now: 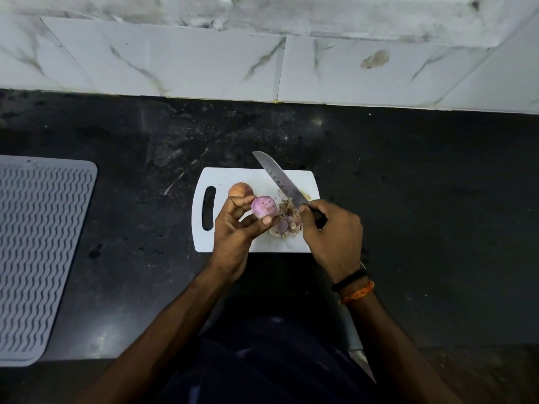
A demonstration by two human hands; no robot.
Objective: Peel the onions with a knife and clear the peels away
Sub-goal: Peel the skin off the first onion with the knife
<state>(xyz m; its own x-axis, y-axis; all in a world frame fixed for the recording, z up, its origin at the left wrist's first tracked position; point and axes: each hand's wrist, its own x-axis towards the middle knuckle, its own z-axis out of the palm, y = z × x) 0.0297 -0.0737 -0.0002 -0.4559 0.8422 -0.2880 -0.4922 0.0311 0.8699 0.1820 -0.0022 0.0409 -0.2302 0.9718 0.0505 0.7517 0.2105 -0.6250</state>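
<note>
Onion (264, 209), peeled and purple, sits pinched in the left hand (237, 228) above a white cutting board (227, 177) on the black stone counter (408, 185); the right hand (332, 234) grips a knife (278, 177) over the peels (287, 221). White marble-look tiles (175, 62) back the far wall, and a grey ridged mat (38, 252) lies at left.
</note>
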